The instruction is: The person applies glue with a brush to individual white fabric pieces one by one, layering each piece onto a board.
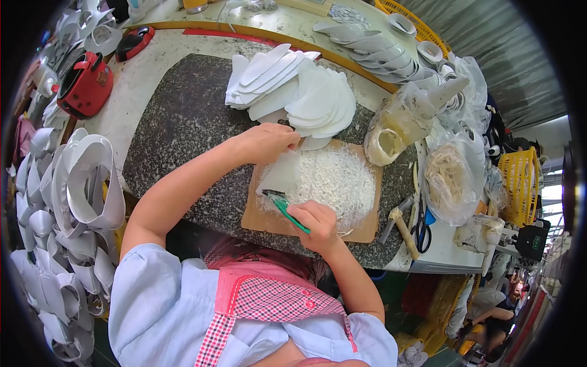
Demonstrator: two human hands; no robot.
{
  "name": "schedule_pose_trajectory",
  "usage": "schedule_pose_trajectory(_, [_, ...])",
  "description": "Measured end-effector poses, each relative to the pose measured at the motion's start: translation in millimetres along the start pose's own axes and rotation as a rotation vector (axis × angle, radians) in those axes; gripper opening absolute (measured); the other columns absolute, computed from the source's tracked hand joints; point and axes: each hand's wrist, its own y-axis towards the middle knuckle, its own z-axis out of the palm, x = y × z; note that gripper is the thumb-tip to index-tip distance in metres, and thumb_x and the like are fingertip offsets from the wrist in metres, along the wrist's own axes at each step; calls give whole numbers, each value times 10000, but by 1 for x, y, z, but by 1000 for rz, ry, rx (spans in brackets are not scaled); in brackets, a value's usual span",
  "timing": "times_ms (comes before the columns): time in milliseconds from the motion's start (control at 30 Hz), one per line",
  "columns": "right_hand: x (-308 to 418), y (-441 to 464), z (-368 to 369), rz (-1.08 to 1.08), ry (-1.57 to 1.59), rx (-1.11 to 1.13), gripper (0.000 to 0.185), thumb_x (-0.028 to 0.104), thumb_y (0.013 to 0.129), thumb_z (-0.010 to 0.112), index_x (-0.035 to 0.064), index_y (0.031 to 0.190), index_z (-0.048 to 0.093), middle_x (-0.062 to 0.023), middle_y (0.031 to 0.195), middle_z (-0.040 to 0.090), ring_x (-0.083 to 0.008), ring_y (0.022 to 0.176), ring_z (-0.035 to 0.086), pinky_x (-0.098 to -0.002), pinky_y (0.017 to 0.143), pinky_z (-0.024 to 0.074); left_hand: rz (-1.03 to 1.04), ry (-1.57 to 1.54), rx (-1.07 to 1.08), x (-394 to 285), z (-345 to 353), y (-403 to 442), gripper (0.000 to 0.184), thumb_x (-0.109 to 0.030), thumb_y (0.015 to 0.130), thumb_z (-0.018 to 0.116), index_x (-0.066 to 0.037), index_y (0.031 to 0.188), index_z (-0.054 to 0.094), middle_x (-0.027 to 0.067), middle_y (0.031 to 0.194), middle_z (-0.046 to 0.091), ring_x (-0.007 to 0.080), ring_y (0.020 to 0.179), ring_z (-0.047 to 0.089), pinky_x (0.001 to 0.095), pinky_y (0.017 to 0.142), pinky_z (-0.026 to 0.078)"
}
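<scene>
My left hand (269, 144) pinches the upper end of a thin white cut piece (282, 174), which lies on a brown board (254, 217) crusted with white residue. My right hand (317, 225) is closed round a green-handled brush (281, 205). The dark bristles touch the lower left part of the white piece. Just beyond my left hand, several similar white pieces are fanned in two overlapping piles (266, 76) on the dark speckled stone slab (177, 122).
A glue-smeared plastic bottle (391, 137), a hammer (400, 229) and black scissors (422, 229) lie at the right. A red container (85, 85) stands at the left, above stacked white curved parts (85, 183). Nested white parts (373, 52) line the back. Another person (489, 315) is at far right.
</scene>
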Motion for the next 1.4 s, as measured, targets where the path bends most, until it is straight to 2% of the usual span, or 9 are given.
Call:
schedule_pose_trajectory(167, [1,-7,-3,59,15,-61,252,-24,647,678,15,890,627,-113,763,636,-254,599,593,-317,505,455,86,-83,-252,-12,0,-15,78,15,754,580,3,828,561,125,783,591,285,747,600,370,653,468])
schedule_pose_trajectory(367, [-1,-45,-23,376,155,-201,102,-26,753,627,4,850,615,-101,728,616,-187,569,568,-301,513,457,-88,-333,-1043,-40,-24,-68,215,59,684,621,-19,883,606,106,813,604,265,735,606,343,655,497])
schedule_pose_trajectory(500, [-13,-25,-55,716,323,-760,45,-9,823,600,-47,806,618,-85,723,594,-132,624,564,-264,566,440,441,237,-697,-35,41,-78,159,-85,658,612,-36,807,584,52,806,572,198,769,589,301,602,478])
schedule_pose_trajectory(633, [-28,7,-35,567,230,-49,34,-11,771,641,-5,803,629,-119,700,611,-197,586,587,-275,554,441,387,320,-578,-41,61,-90,203,-136,614,586,-52,797,561,30,804,549,184,815,570,263,603,445])
schedule_pose_trajectory(733, [-68,38,-18,427,66,-279,74,-6,735,665,21,798,637,-136,698,608,-235,603,600,-280,544,443,402,294,-572,-38,66,-87,207,-123,603,587,-44,791,552,31,796,537,183,817,566,283,626,457])
schedule_pose_trajectory(933, [-9,14,-48,252,162,169,30,4,758,655,-11,755,630,-61,631,589,-108,556,553,-257,477,413,379,239,-622,-33,70,-86,168,-117,609,590,-39,753,552,39,702,507,194,723,562,299,600,463])
schedule_pose_trajectory(1100, [-27,8,-107,596,201,-597,62,17,834,621,-45,831,612,-72,748,598,-104,590,555,-220,526,452,231,-9,-860,-35,11,-47,167,43,619,560,-60,748,586,77,671,520,269,652,517,347,574,436])
schedule_pose_trajectory(1300, [-44,14,-137,585,-11,-780,143,23,856,595,-26,990,575,-40,882,584,-81,688,551,-214,603,456,412,1,-1424,-66,-75,1,173,71,723,606,-71,822,614,56,768,612,247,730,562,309,640,452])
schedule_pose_trajectory(1400, [-70,0,-144,500,-44,-811,125,30,850,600,16,973,587,-31,846,588,-66,671,544,-191,551,430,433,325,-841,-17,-36,30,183,13,709,641,-71,871,622,69,835,639,275,851,559,334,745,463])
